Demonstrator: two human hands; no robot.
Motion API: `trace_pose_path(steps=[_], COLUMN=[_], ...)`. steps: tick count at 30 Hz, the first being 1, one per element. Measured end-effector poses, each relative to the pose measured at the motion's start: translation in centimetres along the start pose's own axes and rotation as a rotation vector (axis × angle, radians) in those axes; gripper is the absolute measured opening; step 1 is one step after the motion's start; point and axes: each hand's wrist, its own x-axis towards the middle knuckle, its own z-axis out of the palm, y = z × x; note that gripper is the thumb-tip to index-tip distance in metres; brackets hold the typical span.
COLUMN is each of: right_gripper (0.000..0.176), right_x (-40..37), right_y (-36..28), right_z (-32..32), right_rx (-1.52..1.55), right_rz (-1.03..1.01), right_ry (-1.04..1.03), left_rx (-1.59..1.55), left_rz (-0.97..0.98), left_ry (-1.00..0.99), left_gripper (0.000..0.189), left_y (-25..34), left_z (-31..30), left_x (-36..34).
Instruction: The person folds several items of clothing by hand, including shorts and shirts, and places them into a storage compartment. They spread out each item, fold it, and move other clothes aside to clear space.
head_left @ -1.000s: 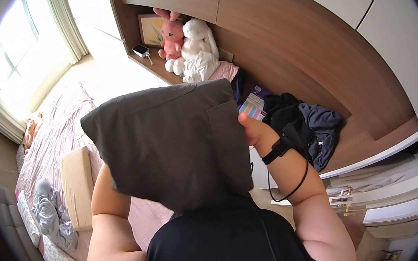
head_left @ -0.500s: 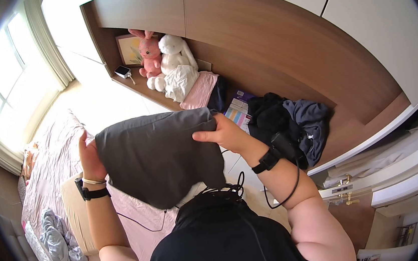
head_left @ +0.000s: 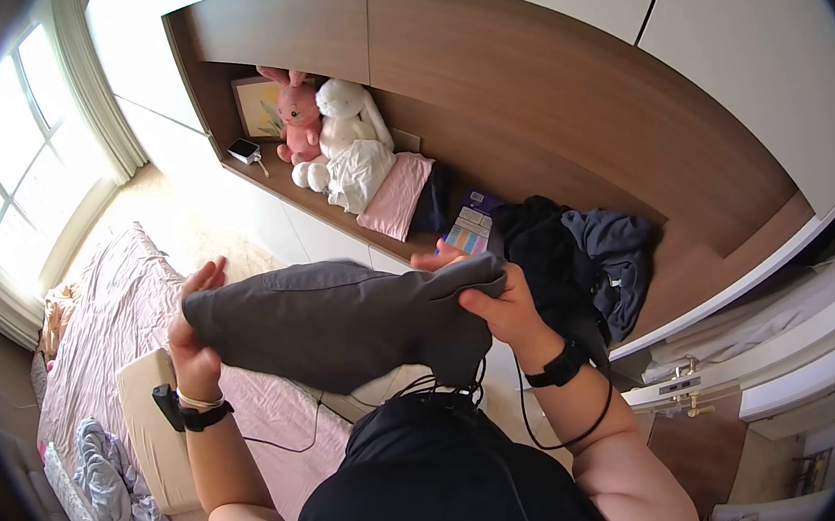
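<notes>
At the far left there is one window with a curtain beside it, and below them one bed. On the bed lie one beige cushion and one pale grey bundle of cloth.

The left hand is at the left end of the one dark grey garment. Its fingers are partly open around the cloth; from here I can't tell how firmly they grip. The garment stretches between the two hands, in front of the person's body and clear of the bed.

Beyond it, the shelf holds one picture frame, two stuffed toys, one pink and one white, then three cloths: white, pink and dark.

The right hand pinches the garment's right end, thumb on the near side, closed on the fabric. I'd judge the step in hand to be folding or straightening; the next move calls for both ends held level and the edges lined up.

Further right sit one purple box and a heap of dark clothes, too tangled to count.
</notes>
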Motion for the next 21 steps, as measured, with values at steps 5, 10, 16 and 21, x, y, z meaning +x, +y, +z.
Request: trace_pose_path(steps=[5,10,16,21], right_gripper=[0.086,0.084,0.081,0.08], right_x=[-1.4,-2.9,-2.1,-2.8], right_y=[-3.9,0.7,3.6,5.1], right_z=[0.2,-1.4,-3.7,-7.5], right_rx=[0.192,0.333,0.646,0.55], right_rz=[0.101,0.422,0.582,0.65], right_ry=[-0.007,-0.046,0.173,0.092], left_rx=[-0.053,-0.384,-0.925,-0.798], left_rz=[-0.36,-0.262,-0.548,-1.196], left_ry=[-0.282,0.146,0.242,0.287], left_gripper=[0.133,0.1,0.104,0.057], left_y=[-4.7,-1.7,-10.2,-14.0], left_z=[-1.0,8.8,10.5,9.4], left_x=[-5.4,-1.2,-4.3,-6.3])
